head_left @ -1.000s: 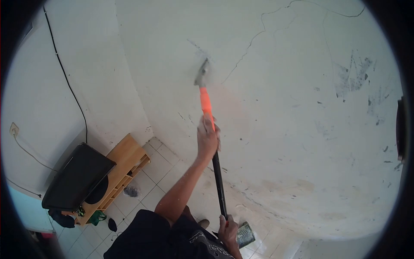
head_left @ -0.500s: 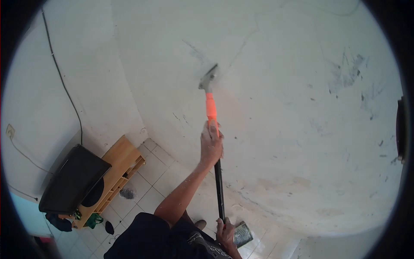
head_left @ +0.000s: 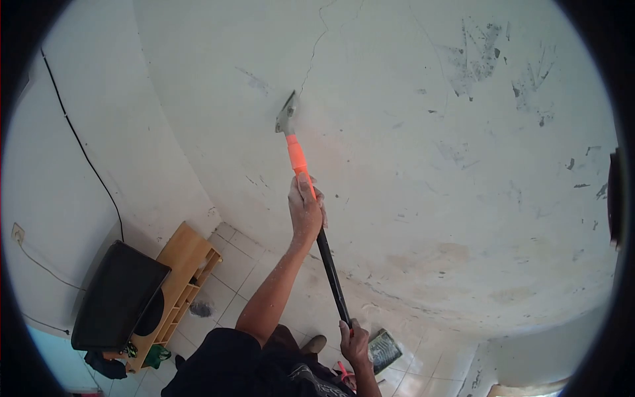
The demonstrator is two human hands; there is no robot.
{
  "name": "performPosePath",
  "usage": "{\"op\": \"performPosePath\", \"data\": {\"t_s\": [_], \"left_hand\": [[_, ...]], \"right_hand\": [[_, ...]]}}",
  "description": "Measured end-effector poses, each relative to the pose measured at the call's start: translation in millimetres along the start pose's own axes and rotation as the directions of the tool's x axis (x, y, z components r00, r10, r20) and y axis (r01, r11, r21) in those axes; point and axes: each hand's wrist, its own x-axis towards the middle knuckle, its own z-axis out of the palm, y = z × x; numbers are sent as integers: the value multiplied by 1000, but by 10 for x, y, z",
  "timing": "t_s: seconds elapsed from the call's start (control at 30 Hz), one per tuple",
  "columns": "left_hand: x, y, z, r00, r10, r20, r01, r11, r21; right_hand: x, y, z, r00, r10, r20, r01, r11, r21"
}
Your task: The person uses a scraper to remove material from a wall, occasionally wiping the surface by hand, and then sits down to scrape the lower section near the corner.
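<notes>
A greenish rectangular container point(head_left: 385, 351) sits on the floor just past the right hand point(head_left: 355, 339); well to the left hand's point(head_left: 306, 206) left, a black television point(head_left: 119, 298) rests on a wooden stand point(head_left: 187, 251). Both hands grip a long-handled scraper point(head_left: 332, 271), its blade beyond the left hand, at the cracked, scuffed wall point(head_left: 397, 152). Pale floor tiles point(head_left: 228, 272) lie below the hands. Shirt lettering point(head_left: 321, 384) near the right hand is illegible.
</notes>
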Motion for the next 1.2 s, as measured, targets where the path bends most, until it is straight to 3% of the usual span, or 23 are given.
{"op": "performPosePath", "data": {"t_s": [0.17,0.3,0.37,0.43,0.53,0.63,0.73,0.8,0.87,0.93,1.0,1.13,1.2], "left_hand": [[573,468,-172,995,74,-62,-76,997,-15],[444,312,-170,996,63,-57,-63,998,1],[248,231,-123,1000,31,-3,-31,999,37],[260,380,-134,999,14,38,-15,999,32],[621,596,-211,998,-9,-62,9,1000,2],[985,693,-382,988,107,-111,-108,994,-8],[1024,668,-465,983,115,-141,-122,992,-39],[817,508,-469,993,21,-112,-22,1000,-1],[931,562,-593,991,23,-129,-24,1000,-12],[1057,588,-673,993,1,-114,-2,1000,-14],[1468,737,-882,983,86,-165,-94,995,-42],[1742,889,-1106,978,85,-192,-106,989,-104],[1569,738,-1075,979,50,-197,-62,997,-54]], "right_hand": [[471,-652,-38,994,-107,16,107,994,6],[281,-422,94,988,-156,-10,156,987,43],[128,-165,136,998,-56,0,56,997,53],[188,-332,58,998,-54,32,53,999,11],[473,-676,8,997,-56,48,59,997,-58],[839,-1123,3,993,-109,41,113,985,-130],[734,-1029,78,994,-90,66,96,991,-97],[598,-906,130,994,-89,71,95,991,-95],[555,-877,195,997,-34,66,39,996,-83],[745,-1147,289,997,-34,70,45,985,-165],[994,-1376,415,991,-108,72,121,973,-196],[1126,-1731,521,986,-146,83,160,966,-203],[931,-1535,559,986,-147,78,153,986,-67]]}}
